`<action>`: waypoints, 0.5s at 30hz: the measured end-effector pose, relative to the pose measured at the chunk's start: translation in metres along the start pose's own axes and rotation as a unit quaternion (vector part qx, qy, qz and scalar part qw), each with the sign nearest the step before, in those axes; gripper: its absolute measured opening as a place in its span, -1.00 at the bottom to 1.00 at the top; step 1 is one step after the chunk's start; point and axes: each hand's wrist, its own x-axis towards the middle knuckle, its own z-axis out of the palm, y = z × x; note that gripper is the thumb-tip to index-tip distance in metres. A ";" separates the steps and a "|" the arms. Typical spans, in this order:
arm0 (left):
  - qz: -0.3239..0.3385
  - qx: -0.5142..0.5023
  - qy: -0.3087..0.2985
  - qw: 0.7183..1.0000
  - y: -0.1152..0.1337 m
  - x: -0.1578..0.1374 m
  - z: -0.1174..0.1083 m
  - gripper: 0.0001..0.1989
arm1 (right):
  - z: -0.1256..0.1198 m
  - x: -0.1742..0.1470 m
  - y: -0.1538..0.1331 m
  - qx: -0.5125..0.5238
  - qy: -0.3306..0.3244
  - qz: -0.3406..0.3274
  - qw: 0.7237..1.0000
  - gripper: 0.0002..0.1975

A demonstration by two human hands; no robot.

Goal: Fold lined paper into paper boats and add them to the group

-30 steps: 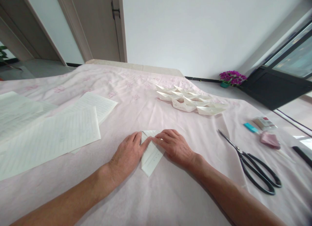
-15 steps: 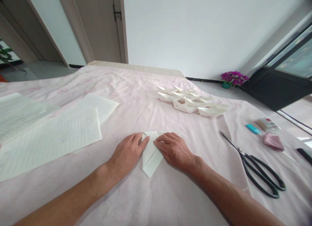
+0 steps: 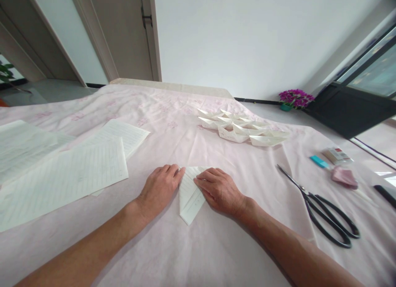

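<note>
A folded sheet of lined paper (image 3: 191, 198) lies on the pink cloth, its pointed end toward me. My left hand (image 3: 162, 183) pinches its upper left edge, thumb along the border and fingers curled. On the other side, my right hand (image 3: 219, 190) rests over the upper right part, with the fingers bent and pressed on the paper. The right hand's fingers hide that edge. Beyond the hands, several folded paper boats (image 3: 235, 128) stand grouped together.
Loose lined sheets (image 3: 68, 175) are spread at the left. Black-handled scissors (image 3: 305, 191) lie open at the right. Past them are a blue eraser-like block (image 3: 319, 161), a clear packet (image 3: 337, 156), a pink cloth piece (image 3: 344, 177) and a black object (image 3: 385, 196).
My left thumb has slid outward, from over the paper to its left edge. The right hand stays nearly in place on the paper. The view has shifted slightly.
</note>
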 end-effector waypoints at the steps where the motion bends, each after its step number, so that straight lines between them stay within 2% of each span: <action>1: -0.003 0.006 -0.002 1.000 0.001 0.000 -0.001 -0.64 | 0.000 0.000 0.000 0.001 0.000 -0.001 1.000 -0.80; 9: -0.024 0.028 -0.012 0.999 0.004 0.002 -0.006 -0.65 | 0.001 0.000 -0.001 0.003 0.004 0.001 1.000 -0.79; 15: -0.039 0.025 0.003 0.999 -0.002 0.006 -0.008 -0.67 | 0.003 -0.002 0.000 -0.004 0.009 -0.002 1.000 -0.78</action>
